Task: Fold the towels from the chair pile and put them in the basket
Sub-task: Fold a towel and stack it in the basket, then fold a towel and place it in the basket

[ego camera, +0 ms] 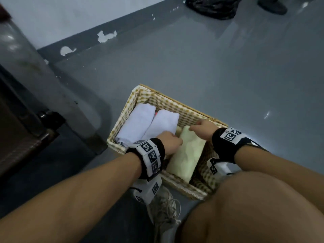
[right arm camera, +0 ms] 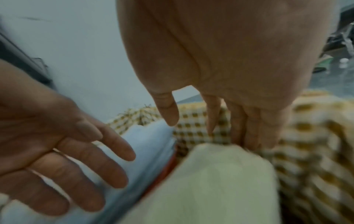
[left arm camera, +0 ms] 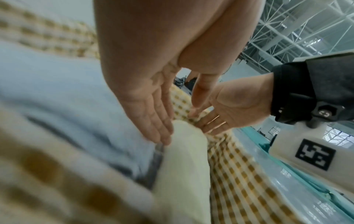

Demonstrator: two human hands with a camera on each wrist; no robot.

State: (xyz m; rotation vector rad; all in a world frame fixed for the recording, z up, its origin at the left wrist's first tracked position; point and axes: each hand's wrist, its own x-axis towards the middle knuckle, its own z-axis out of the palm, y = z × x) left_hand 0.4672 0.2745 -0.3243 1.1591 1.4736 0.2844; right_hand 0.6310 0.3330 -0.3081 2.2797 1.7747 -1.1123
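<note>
Both wrist views are blurred near the lens. The woven basket (ego camera: 191, 114), lined with checked cloth, holds 2 white rolled towels (ego camera: 140, 123) along its left wall and a pale yellow folded towel (ego camera: 187, 155) toward its right. The left hand (ego camera: 171, 142) and the right hand (ego camera: 203, 128) lie straight-fingered against the yellow towel's far end, gripping nothing.

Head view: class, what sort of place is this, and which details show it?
Probably a large industrial or workshop hall: glossy grey painted floor, chipped grey wall skirting, white steel roof trusses.
</note>
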